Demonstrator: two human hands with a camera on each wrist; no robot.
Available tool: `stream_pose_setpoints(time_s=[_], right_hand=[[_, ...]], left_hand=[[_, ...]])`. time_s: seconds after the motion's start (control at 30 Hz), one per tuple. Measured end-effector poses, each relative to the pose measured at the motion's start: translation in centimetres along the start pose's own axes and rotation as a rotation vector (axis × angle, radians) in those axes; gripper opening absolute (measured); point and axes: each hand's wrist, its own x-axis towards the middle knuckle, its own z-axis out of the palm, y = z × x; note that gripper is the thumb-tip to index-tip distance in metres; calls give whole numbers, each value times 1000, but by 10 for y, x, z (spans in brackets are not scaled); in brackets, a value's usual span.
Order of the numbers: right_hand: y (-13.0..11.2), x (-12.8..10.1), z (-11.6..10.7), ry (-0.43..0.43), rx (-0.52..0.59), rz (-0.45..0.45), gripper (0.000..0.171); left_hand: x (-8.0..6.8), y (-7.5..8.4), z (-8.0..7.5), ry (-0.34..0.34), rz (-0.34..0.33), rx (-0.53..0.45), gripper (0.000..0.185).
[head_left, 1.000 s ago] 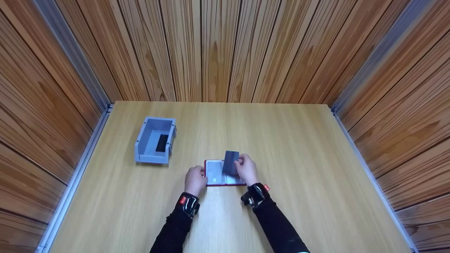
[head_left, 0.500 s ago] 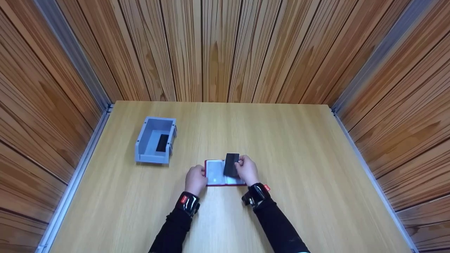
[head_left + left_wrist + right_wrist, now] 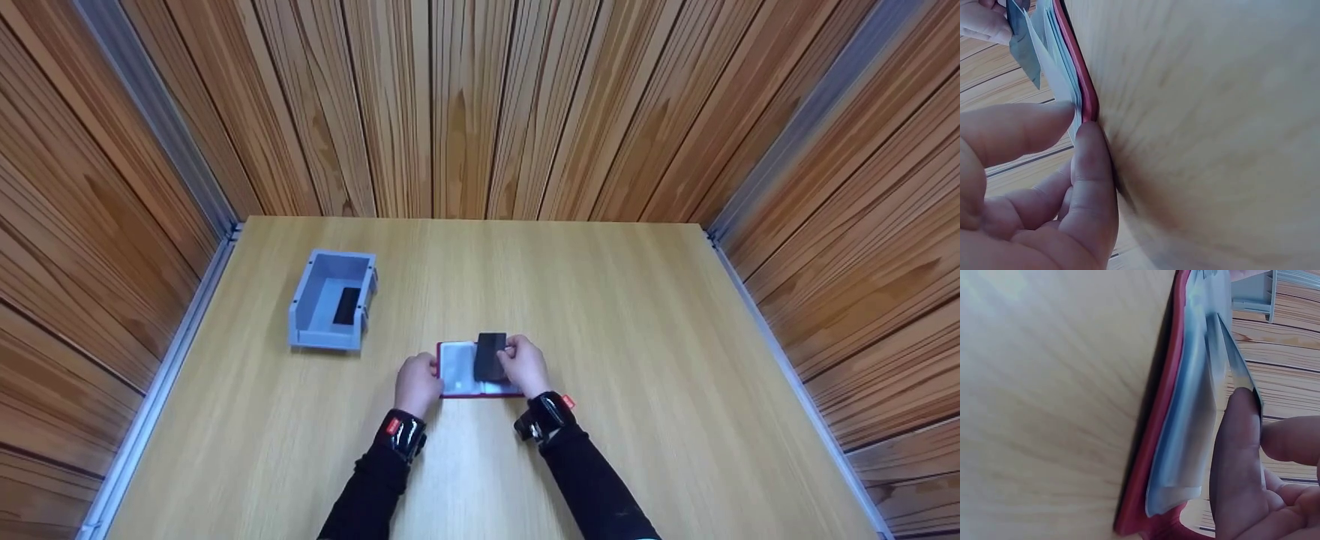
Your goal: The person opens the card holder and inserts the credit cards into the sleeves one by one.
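A red-covered card holder with clear plastic sleeves lies spread open on the table. My left hand pinches its left edge; in the left wrist view the thumb lies on the sleeves and a finger is against the red cover. My right hand pinches a dark card by its right side, over the holder's right half. In the right wrist view the card slants above the sleeves, its far end close to them; whether it touches or enters one I cannot tell.
A grey-blue open-front bin stands at the left of the wooden table. Inside it lies a flat black rectangular item. Wood-panelled walls with metal corner posts enclose the table at the back and sides.
My right hand has brought the card slightly nearer to me, and the card's tilt has changed, so its face looks darker. My left hand keeps its hold on the card holder.
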Motion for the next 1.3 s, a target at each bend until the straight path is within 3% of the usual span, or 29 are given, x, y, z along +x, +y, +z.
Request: stream_pose_setpoints(time_s=[0.2,0.43,0.63,0.83,0.93,1.2,1.3], right_hand=[[-2,-2,2,-65,1,35,17],[-3,-3,3,-140,1,71,19],[-7,-4,2,-173,-1,78,21],[-10,-5,8,-154,-54,37,22],[-11,-6,10,-128,-98,-5,22],[-13,-8,14,-119,-91,-32,22],[-14,-8,15,-98,-151,-82,23]], left_hand=[[2,-1,1,-5,-10,-4,31],[2,-2,0,10,31,17,28],[1,-2,-1,-5,10,1,29],[1,0,-1,-21,-22,-7,31],[1,0,-1,-16,-18,-3,32],[1,-1,-1,-6,-1,17,30],[1,-1,-1,1,11,19,29]])
